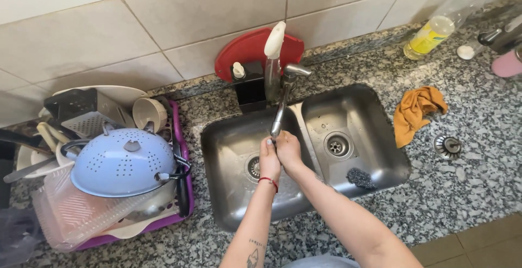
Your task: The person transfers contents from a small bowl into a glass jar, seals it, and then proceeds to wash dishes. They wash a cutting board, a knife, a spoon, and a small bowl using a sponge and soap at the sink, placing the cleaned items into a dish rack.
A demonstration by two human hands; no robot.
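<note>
The left hand [269,159] and right hand [289,151] are pressed together, holding nothing, directly beneath the faucet spout [279,116] over the left basin of the steel sink [380,137]. A scouring pad [361,178] lies in the right basin. A blue colander [122,162] tops the loaded dish rack [182,143] to the left.

Left hand [269,159] and right hand [289,149]: pressed together under the tap spout, palms hidden; any water stream was too faint to tell.
Clear plastic bottle of yellow liquid [443,24]: cap cut off by the top edge.
Pink container [508,64]: cut off at the right edge.
Purple plastic dish rack [184,153]: mostly buried under the pale blue metal colander [122,162] and other dishes.
Red round board [250,50]: lower part hidden behind the black soap dispenser [250,83].
</note>
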